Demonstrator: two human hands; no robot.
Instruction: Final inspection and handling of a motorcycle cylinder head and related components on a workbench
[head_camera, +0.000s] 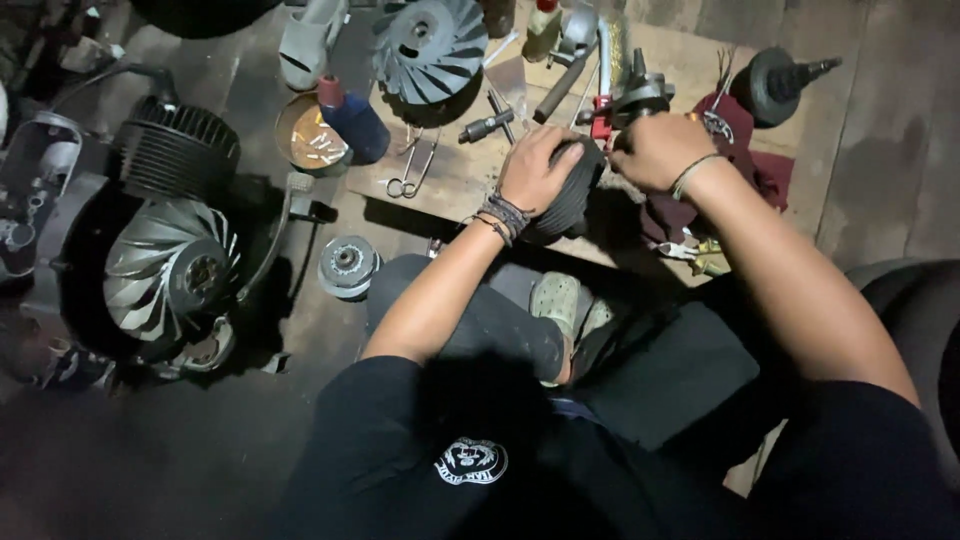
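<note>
My left hand (538, 168) grips the top of a black finned engine cylinder (570, 205) that stands on a wooden board (455, 180) in front of me. My right hand (655, 150) is closed at the cylinder's right side, just below a metal crankshaft part (635, 95) with a red piece. What the right fingers hold is hidden. Cord bracelets circle my left wrist and a thin band my right.
A finned fan wheel (430, 45) lies at the top, another (170, 270) sits in an engine casing at left. Pliers (410, 170), a socket tool (487, 125), a metal bowl (308, 135), a blue can (355, 125), a small clutch (347, 265) and a dark red rag (745, 165) surround the board.
</note>
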